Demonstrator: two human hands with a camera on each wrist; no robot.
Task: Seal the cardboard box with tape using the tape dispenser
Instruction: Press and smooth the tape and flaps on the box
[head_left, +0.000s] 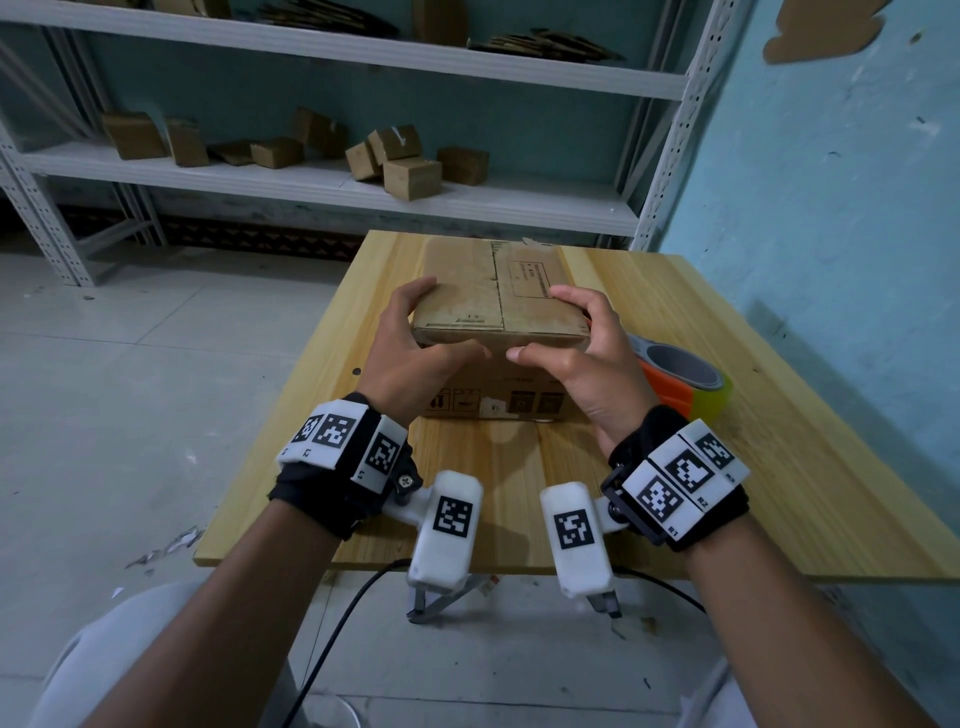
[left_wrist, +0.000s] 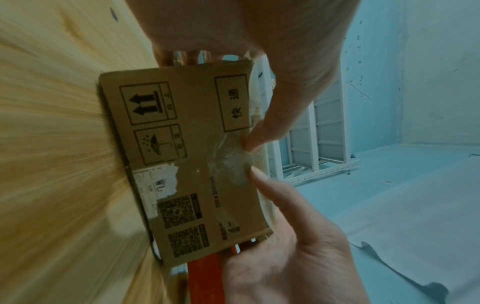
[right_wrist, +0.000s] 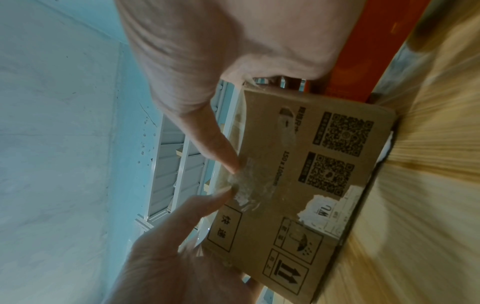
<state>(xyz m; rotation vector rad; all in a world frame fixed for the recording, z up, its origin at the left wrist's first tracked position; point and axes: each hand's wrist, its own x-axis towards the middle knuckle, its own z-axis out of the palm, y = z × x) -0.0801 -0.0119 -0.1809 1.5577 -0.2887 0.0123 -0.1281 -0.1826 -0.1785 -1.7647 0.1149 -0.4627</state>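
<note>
A closed brown cardboard box (head_left: 493, 291) stands on the wooden table (head_left: 779, 467). My left hand (head_left: 415, 338) grips its near left top corner, fingers over the lid. My right hand (head_left: 582, 343) grips the near right corner the same way. Both thumbs press a wrinkled end of clear tape (left_wrist: 228, 162) onto the box's printed front face (left_wrist: 187, 164), nearly meeting at its upper middle; the right wrist view shows the same tape (right_wrist: 249, 185). The orange tape dispenser (head_left: 680, 379) with its yellowish roll lies on the table just right of the box, behind my right hand.
A white metal shelf rack (head_left: 322, 182) with several small cardboard boxes stands beyond the table. A blue wall (head_left: 831, 182) runs along the right. The grey floor (head_left: 130, 389) lies left of the table. A black cable (head_left: 332, 639) hangs below the near table edge.
</note>
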